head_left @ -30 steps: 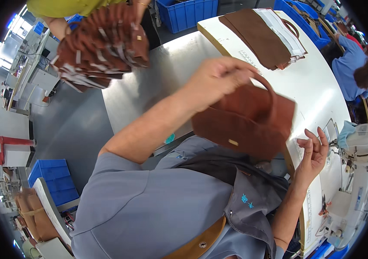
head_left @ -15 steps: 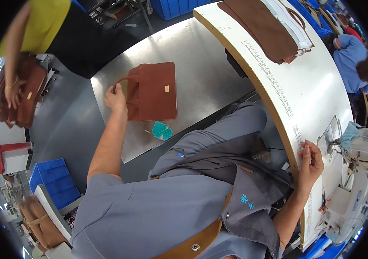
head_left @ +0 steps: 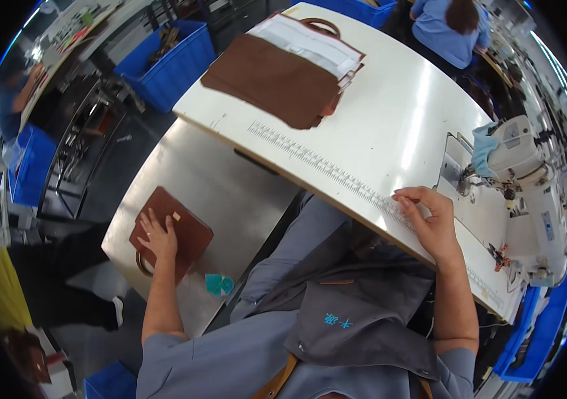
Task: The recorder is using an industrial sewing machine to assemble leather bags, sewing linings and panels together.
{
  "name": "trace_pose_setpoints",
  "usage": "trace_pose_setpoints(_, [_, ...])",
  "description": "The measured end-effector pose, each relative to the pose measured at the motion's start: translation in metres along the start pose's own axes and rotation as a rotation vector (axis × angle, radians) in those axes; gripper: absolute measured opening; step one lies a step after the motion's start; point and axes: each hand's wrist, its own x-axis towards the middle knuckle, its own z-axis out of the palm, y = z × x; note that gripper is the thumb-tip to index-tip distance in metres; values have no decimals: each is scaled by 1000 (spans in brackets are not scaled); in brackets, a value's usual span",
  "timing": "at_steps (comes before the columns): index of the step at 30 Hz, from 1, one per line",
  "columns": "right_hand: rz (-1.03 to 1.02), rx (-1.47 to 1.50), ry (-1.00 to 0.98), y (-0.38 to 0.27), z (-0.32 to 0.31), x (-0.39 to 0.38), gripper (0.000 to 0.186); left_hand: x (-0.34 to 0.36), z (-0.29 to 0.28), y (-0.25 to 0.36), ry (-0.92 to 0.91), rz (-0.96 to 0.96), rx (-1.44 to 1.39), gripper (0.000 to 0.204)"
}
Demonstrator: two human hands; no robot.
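One reddish-brown, rectangular leather-look handbag [head_left: 192, 234] lies on the shiny metal desk [head_left: 230, 196] at left, under the spread left hand [head_left: 158, 241]; the right hand [head_left: 434, 223], loosely half-open, is at the white desk's [head_left: 396, 106] near edge.

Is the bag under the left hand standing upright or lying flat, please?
Lying flat: the brown bag rests broad face up on the metal table, left hand on top.

Left hand [head_left: 160, 241] flat on brown handbag [head_left: 192, 234]

Smooth leather-look bag [head_left: 190, 234], shiny metal table [head_left: 230, 189], glossy sewing table [head_left: 393, 123]
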Motion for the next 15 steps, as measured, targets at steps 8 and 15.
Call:
trace_pose_setpoints(8, [-286,-129,-17,0,21,110,23,97,-229,276,495,893,-878,17])
trace_pose_setpoints(15, [-438,-240,370,30,67,181,32,128,-229,490,328,1194,-590,41])
